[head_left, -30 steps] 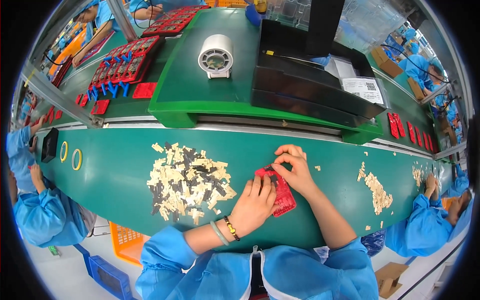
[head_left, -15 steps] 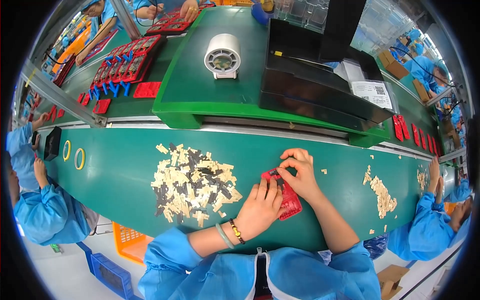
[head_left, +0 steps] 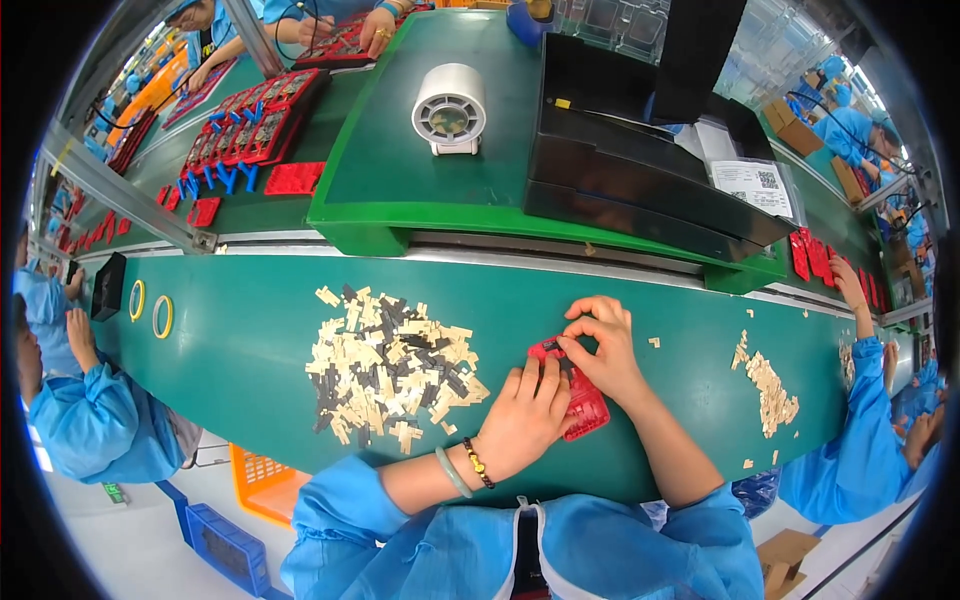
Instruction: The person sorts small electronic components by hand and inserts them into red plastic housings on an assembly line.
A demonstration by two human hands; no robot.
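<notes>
A red plastic holder lies on the green table in front of me, partly covered by both hands. My left hand rests over its left side, the fingers bent and side by side against it; its thumb is hidden. At the holder's far end my right hand is closed in a pinch, thumb and forefinger at a small black piece. How firmly that piece is gripped is hard to make out. Left of my hands spreads a pile of small cream and black flat pieces.
More cream pieces lie to the right. Beyond the table edge, a raised green shelf carries a white fan and a black box. Two rings sit at the left. Co-workers sit on both sides; red holders line the conveyor.
Both my hands keep nearly the same pose on the red holder. At the right, a co-worker's arm has reached forward to the red holders. The whole view has shifted slightly.
</notes>
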